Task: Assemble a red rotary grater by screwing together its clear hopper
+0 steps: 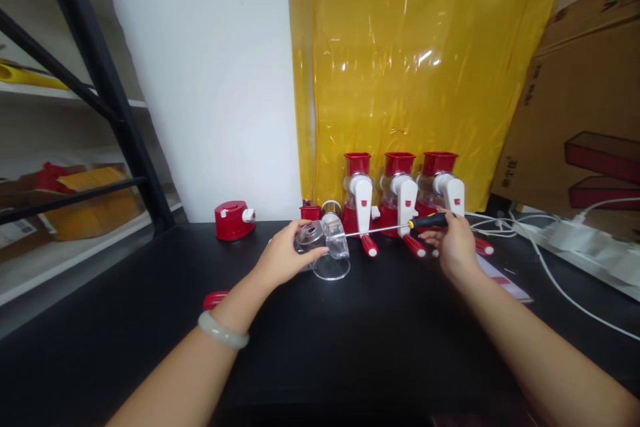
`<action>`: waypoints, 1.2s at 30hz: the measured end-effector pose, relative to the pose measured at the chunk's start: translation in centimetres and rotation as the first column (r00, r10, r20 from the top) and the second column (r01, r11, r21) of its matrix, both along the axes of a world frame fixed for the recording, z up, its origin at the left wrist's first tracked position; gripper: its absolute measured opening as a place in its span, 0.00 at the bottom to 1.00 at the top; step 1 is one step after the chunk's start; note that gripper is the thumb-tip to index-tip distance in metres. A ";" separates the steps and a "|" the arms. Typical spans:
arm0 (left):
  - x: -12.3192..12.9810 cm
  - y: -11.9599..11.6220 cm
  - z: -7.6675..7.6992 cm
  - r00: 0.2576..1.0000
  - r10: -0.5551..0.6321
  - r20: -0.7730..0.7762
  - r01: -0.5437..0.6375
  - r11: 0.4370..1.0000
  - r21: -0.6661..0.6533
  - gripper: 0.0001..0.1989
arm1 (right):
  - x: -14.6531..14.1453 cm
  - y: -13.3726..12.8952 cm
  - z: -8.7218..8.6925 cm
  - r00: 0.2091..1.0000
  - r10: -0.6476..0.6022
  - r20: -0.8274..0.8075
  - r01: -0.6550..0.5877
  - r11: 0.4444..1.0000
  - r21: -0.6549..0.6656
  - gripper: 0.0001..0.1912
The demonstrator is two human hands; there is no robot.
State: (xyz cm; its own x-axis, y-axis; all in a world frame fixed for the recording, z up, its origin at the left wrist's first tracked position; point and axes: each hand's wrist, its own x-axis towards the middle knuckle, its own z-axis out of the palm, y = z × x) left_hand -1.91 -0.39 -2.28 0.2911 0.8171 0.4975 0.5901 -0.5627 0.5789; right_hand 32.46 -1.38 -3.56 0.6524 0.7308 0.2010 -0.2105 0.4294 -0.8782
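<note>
My left hand (286,255) is closed round a clear plastic grater body (333,245), which is tilted just above or on the black table. In my right hand (457,245) is a screwdriver (383,228) with a black and yellow handle. Its long shaft points left, and the tip meets or overlaps the clear body; exact contact is hard to tell. Behind the clear body sit a metal grater drum (331,208) and a red hopper part (311,212), partly hidden. A red crank handle grip (215,299) lies beside my left forearm.
Several red-and-white rotary graters (400,197) stand at the back right. A red base (235,220) sits at the back left of the black table (350,347). White cables and a power strip (595,240) lie at right, near a large cardboard box (565,100). Shelving (75,90) stands left.
</note>
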 end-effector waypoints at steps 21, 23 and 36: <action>-0.1 0.0 -0.1 1.000 -0.006 0.019 0.006 1.000 -0.006 0.30 | 0.3 0.4 -0.7 0.997 -0.059 0.058 0.057 0.998 0.023 0.26; 0.0 0.0 0.0 1.000 -0.011 0.022 0.011 1.000 -0.007 0.30 | 0.4 0.4 -0.8 0.998 -0.056 0.040 0.055 0.998 0.024 0.26; 0.0 0.1 -0.1 0.998 -0.023 0.056 0.022 1.000 0.009 0.29 | 0.5 0.2 -0.6 1.000 0.027 -0.001 -0.027 0.997 0.069 0.17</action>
